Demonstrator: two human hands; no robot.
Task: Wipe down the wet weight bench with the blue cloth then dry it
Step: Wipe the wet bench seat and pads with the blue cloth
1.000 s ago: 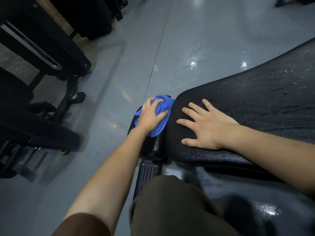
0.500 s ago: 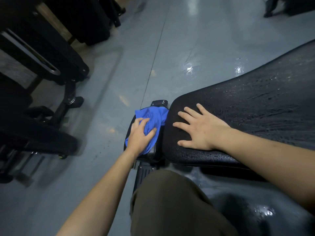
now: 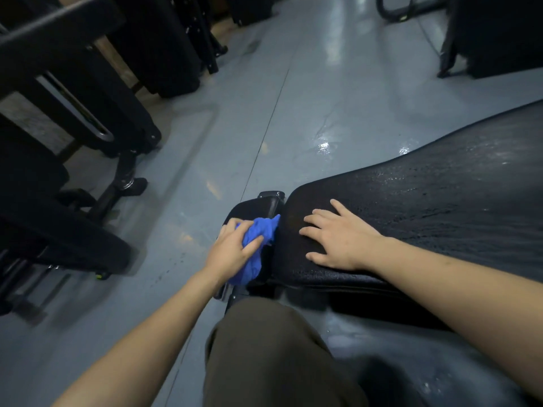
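Note:
The black weight bench pad runs from the centre to the right edge, beaded with water. Beside its near end sits a small black seat pad. My left hand grips the bunched blue cloth against that small pad, in the gap beside the main pad. My right hand lies flat with spread fingers on the near end of the main pad. Part of the cloth hangs below my left hand.
Black gym machine frames and padded parts crowd the left side. The grey floor is glossy with wet patches near the bench. More dark equipment stands at the top right. My knee in olive trousers fills the bottom centre.
My left hand has drawn the blue cloth back toward me along the small pad, uncovering its far end. My right hand has stayed flat on the main pad.

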